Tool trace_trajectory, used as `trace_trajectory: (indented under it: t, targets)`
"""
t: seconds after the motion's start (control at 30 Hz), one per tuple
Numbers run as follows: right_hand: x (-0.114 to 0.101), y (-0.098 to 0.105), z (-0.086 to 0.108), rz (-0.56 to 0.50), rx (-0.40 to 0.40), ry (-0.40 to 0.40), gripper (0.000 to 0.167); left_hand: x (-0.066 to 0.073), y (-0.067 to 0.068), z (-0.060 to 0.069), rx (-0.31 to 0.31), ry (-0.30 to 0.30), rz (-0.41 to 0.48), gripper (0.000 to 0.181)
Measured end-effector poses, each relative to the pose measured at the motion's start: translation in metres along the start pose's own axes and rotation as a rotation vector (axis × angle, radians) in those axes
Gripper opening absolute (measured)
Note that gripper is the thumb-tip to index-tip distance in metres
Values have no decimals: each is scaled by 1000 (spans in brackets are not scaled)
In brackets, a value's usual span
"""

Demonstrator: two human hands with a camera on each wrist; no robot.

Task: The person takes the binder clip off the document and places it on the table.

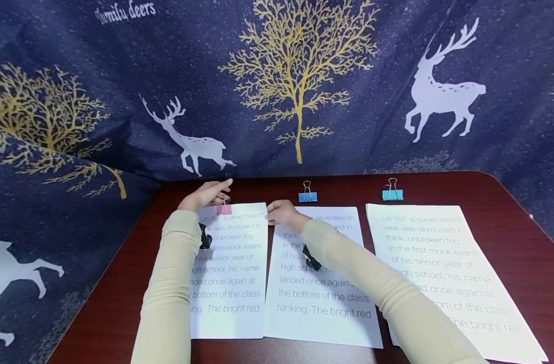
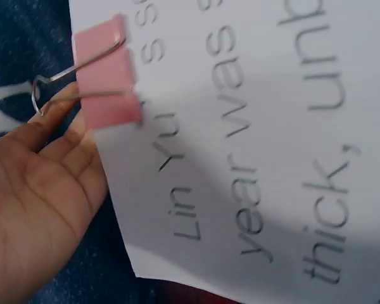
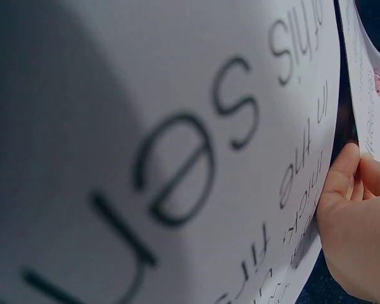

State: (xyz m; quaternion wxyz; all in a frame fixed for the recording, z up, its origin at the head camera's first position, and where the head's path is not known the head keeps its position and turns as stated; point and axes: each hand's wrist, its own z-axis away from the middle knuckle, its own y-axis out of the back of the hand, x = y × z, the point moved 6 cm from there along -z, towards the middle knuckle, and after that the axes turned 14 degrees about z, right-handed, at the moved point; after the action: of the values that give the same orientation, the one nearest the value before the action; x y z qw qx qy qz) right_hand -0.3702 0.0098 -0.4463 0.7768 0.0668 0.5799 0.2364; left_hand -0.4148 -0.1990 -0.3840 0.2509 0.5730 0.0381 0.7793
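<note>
A pink binder clip (image 2: 107, 76) grips the top edge of the left stack of paper (image 1: 233, 323), its wire handle pointing away from the text. My left hand (image 1: 205, 195) is at that clip. In the left wrist view its fingers reach behind the clip and the paper edge, near the wire, and the fingertips are hidden. My right hand (image 1: 286, 214) pinches the upper right edge of the same stack between thumb and fingers. Its forearm crosses over the middle stack of paper (image 1: 322, 331).
A blue binder clip (image 1: 308, 196) stands behind the middle stack, and a teal binder clip (image 1: 392, 194) behind the right stack of paper (image 1: 418, 222). The dark red table (image 1: 122, 283) ends at a navy curtain (image 1: 350, 141) with deer and trees.
</note>
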Motion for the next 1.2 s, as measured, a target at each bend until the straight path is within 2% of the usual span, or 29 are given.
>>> trace_trajectory:
  t: [0.1,0.13,0.17,0.23,0.33,0.4,0.57,0.67,0.97,1.2]
  targets:
    - [-3,0,4,-13,11,1,12,2,3,5,-45,-2,66,65]
    - [-7,1,11,-16,12,2,13,3,4,7,-69,-3,94,62]
    - [-15,3,26,-3,14,-32,17,4,5,8,-97,-6,117,59]
    - [-16,4,30,-7,14,-23,19,6,7,10,-152,-8,146,56]
    - [-16,4,31,-6,7,-16,19,8,10,14,-231,-10,188,56]
    - [-6,1,18,-12,5,-8,16,9,12,17,-259,1,203,61]
    - [-6,0,18,-13,3,-6,16,10,15,22,-272,21,203,63]
    - [-7,1,18,-6,11,2,16,10,15,22,-288,18,177,62]
    - [-8,3,17,17,38,12,13,9,13,21,-342,5,206,60]
    - [-5,2,16,57,32,26,12,4,15,19,-324,-19,199,56]
